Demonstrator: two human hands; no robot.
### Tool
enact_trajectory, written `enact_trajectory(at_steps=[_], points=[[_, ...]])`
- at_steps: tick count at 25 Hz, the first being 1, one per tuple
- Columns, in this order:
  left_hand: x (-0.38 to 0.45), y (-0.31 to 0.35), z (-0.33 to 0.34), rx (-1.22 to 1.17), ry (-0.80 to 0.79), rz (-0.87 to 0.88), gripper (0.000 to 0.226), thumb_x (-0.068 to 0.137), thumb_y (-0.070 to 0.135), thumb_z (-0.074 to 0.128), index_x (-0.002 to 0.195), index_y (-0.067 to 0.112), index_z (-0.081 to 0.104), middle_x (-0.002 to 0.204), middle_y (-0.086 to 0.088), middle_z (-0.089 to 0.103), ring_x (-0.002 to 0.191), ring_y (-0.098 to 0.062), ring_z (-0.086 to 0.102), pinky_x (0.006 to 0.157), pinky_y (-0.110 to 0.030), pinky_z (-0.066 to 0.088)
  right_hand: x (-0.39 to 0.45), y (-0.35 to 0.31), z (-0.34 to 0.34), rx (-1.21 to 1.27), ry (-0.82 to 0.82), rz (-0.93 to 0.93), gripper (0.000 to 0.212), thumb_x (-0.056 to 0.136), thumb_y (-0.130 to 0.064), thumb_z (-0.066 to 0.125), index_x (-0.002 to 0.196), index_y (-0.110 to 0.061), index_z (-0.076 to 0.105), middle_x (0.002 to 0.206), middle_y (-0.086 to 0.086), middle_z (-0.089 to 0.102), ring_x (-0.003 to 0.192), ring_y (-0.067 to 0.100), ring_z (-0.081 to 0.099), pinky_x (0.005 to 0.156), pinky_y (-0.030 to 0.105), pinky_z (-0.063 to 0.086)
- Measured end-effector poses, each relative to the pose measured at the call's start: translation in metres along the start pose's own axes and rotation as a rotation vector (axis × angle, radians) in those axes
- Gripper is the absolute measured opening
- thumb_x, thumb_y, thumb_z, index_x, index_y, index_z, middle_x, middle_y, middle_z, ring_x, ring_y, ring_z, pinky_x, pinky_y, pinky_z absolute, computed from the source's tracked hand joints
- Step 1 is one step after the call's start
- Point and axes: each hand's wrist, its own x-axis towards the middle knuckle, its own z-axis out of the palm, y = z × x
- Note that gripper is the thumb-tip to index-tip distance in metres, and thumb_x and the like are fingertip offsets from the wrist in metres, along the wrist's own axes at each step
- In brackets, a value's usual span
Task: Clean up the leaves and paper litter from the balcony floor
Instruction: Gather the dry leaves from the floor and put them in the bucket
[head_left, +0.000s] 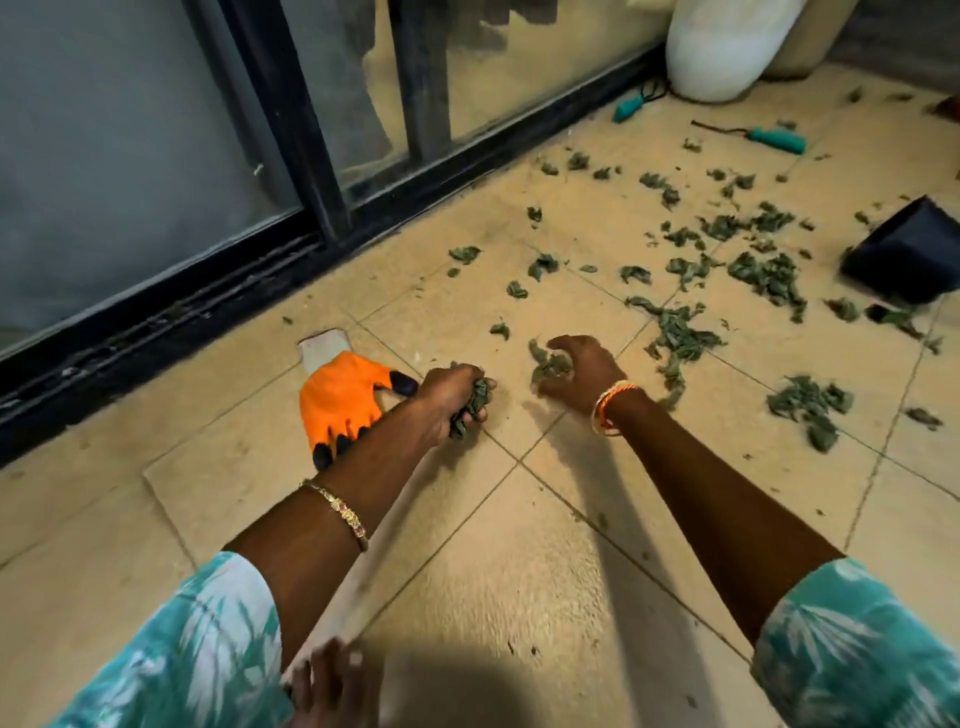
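Green dried leaves lie scattered over the beige tiled floor (467, 545), thickest at the right (769, 270). My left hand (447, 397) grips a wad of leaves (475, 402) just above the floor. My right hand (584, 371) has its fingers curled around a small clump of leaves (550, 364) on the tile. A long strand of leaves (680, 338) lies just right of my right hand, and another pile (810, 405) sits farther right.
An orange work glove (340, 400) lies flat left of my left hand. A dark dustpan (909, 249) sits at the right edge. Two teal-handled tools (776, 137) (626, 108) and a white sack (727, 47) are at the back. A sliding glass door track (218, 306) runs along the left. My foot (327, 680) shows at the bottom.
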Motion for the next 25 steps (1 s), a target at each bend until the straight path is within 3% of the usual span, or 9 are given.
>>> enact_trajectory(at_steps=[1, 3, 6, 9, 13, 16, 20, 23, 25], points=[[0.011, 0.005, -0.003, -0.003, -0.011, 0.002, 0.029, 0.101, 0.022, 0.040, 0.080, 0.010, 0.056, 0.068, -0.004, 0.051, 0.044, -0.012, 0.046, 0.030, -0.012, 0.026, 0.007, -0.001, 0.011, -0.070, -0.043, -0.009, 0.070, 0.082, -0.038, 0.068, 0.142, -0.019, 0.037, 0.148, 0.015, 0.031, 0.133, 0.034, 0.031, 0.109, 0.038, 0.030], [0.032, 0.014, -0.011, -0.042, -0.016, 0.011, 0.029, 0.101, 0.020, 0.041, 0.079, 0.009, 0.056, 0.066, -0.005, 0.051, 0.041, -0.012, 0.046, 0.030, -0.012, 0.027, 0.016, -0.007, 0.030, -0.193, -0.042, -0.018, 0.064, 0.089, -0.031, 0.060, 0.145, -0.020, 0.031, 0.153, 0.013, 0.021, 0.137, 0.037, 0.021, 0.112, 0.044, 0.027], [0.057, 0.017, -0.018, -0.086, -0.038, -0.009, 0.026, 0.098, 0.018, 0.044, 0.078, 0.009, 0.058, 0.066, -0.005, 0.053, 0.045, -0.013, 0.045, 0.032, -0.014, 0.026, 0.007, -0.006, 0.053, -0.251, 0.175, -0.068, 0.037, 0.093, -0.010, 0.050, 0.129, -0.007, 0.053, 0.135, 0.018, 0.045, 0.120, 0.038, 0.043, 0.096, 0.041, 0.043], [0.070, 0.017, -0.018, -0.112, -0.109, -0.049, 0.023, 0.097, 0.015, 0.044, 0.079, 0.009, 0.058, 0.065, -0.004, 0.052, 0.043, -0.011, 0.043, 0.034, -0.014, 0.026, 0.000, -0.001, 0.055, -0.251, 0.256, -0.107, 0.027, 0.090, -0.002, 0.052, 0.113, -0.001, 0.065, 0.117, 0.017, 0.060, 0.107, 0.033, 0.053, 0.086, 0.038, 0.048], [0.073, 0.020, -0.008, -0.130, -0.206, -0.098, 0.024, 0.097, 0.016, 0.044, 0.081, 0.009, 0.061, 0.074, -0.005, 0.063, 0.042, -0.010, 0.043, 0.033, -0.013, 0.026, 0.001, -0.012, 0.016, 0.167, 0.420, 0.108, 0.018, 0.084, -0.001, 0.063, 0.098, -0.005, 0.073, 0.095, 0.012, 0.071, 0.083, 0.014, 0.063, 0.079, 0.023, 0.049], [0.070, 0.026, -0.002, -0.117, -0.300, -0.108, 0.021, 0.096, 0.015, 0.045, 0.104, 0.008, 0.063, 0.098, -0.012, 0.070, 0.044, -0.009, 0.045, 0.032, -0.013, 0.027, -0.006, -0.023, -0.031, 0.521, 0.177, 0.154, 0.017, 0.081, -0.002, 0.068, 0.096, -0.008, 0.072, 0.078, 0.006, 0.071, 0.066, 0.006, 0.063, 0.069, 0.021, 0.055], [0.055, 0.032, 0.009, -0.107, -0.492, -0.079, 0.024, 0.096, 0.030, 0.052, 0.110, 0.014, 0.064, 0.103, -0.011, 0.067, 0.044, -0.008, 0.049, 0.033, -0.013, 0.029, -0.006, -0.029, -0.056, 0.408, -0.059, 0.127, 0.015, 0.077, -0.004, 0.072, 0.091, -0.009, 0.074, 0.078, 0.000, 0.070, 0.068, 0.003, 0.062, 0.069, 0.021, 0.055], [0.049, 0.028, 0.014, -0.076, -0.566, -0.093, 0.034, 0.099, 0.037, 0.046, 0.095, 0.009, 0.063, 0.084, -0.009, 0.066, 0.044, -0.010, 0.052, 0.032, -0.014, 0.030, 0.001, -0.035, -0.036, 0.339, -0.054, 0.118, 0.014, 0.075, -0.003, 0.074, 0.080, -0.016, 0.071, 0.073, -0.003, 0.068, 0.069, 0.008, 0.064, 0.071, 0.027, 0.055], [0.049, 0.024, 0.016, -0.078, -0.548, -0.116, 0.035, 0.101, 0.034, 0.044, 0.097, 0.004, 0.062, 0.087, -0.015, 0.067, 0.044, -0.011, 0.052, 0.032, -0.014, 0.031, 0.006, -0.038, -0.021, 0.279, 0.054, 0.104, 0.021, 0.075, -0.002, 0.073, 0.077, -0.020, 0.063, 0.075, 0.001, 0.066, 0.072, 0.014, 0.063, 0.069, 0.029, 0.054]])
